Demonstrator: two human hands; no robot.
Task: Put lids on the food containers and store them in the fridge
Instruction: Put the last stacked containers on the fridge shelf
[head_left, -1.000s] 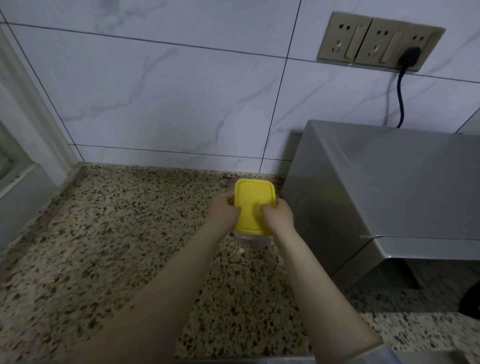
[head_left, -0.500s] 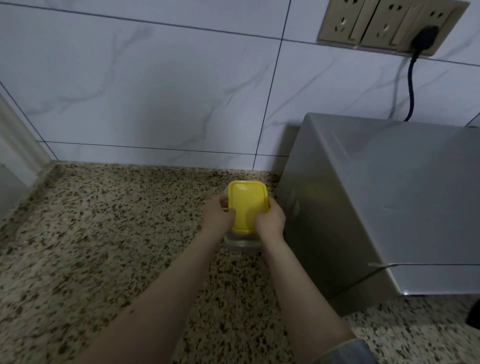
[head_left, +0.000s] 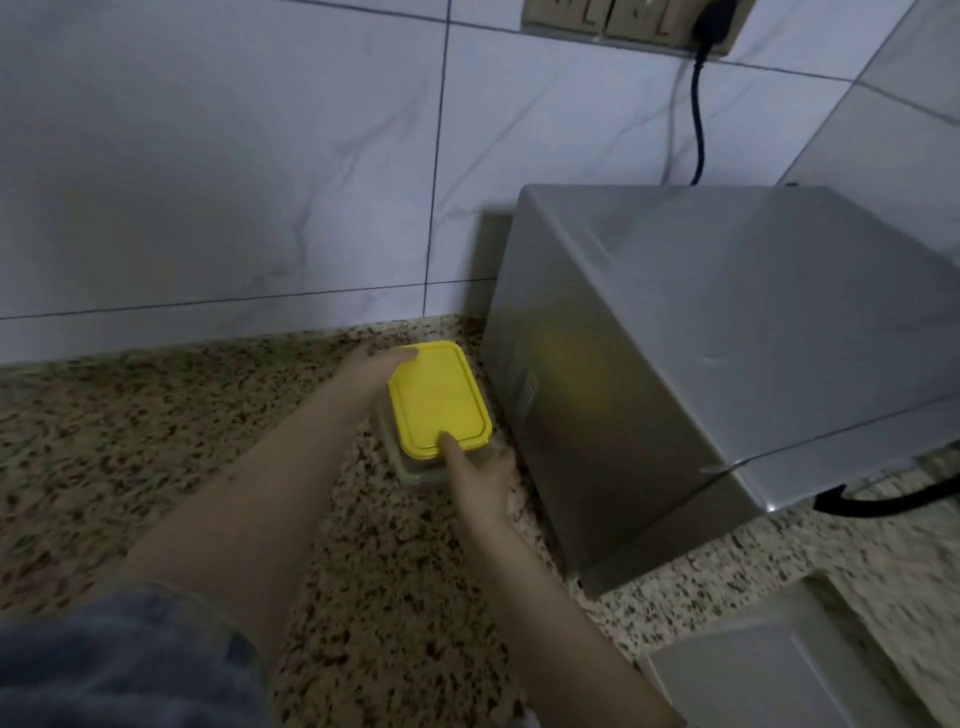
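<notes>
Evidently rigid, the clear rectangular food container (head_left: 415, 470) under its yellow plastic lid (head_left: 439, 399) stood near the counter's (head_left: 156, 441) back edge; left hand (head_left: 371, 366) cupped its far side, right hand (head_left: 480, 475) pressed a straight finger on the lid; its side walls looked the safest hold.

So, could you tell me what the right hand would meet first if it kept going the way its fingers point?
The right hand points up and away, its fingertip already on the yellow lid; going on, it would slide across that lid toward the tiled wall.
</notes>
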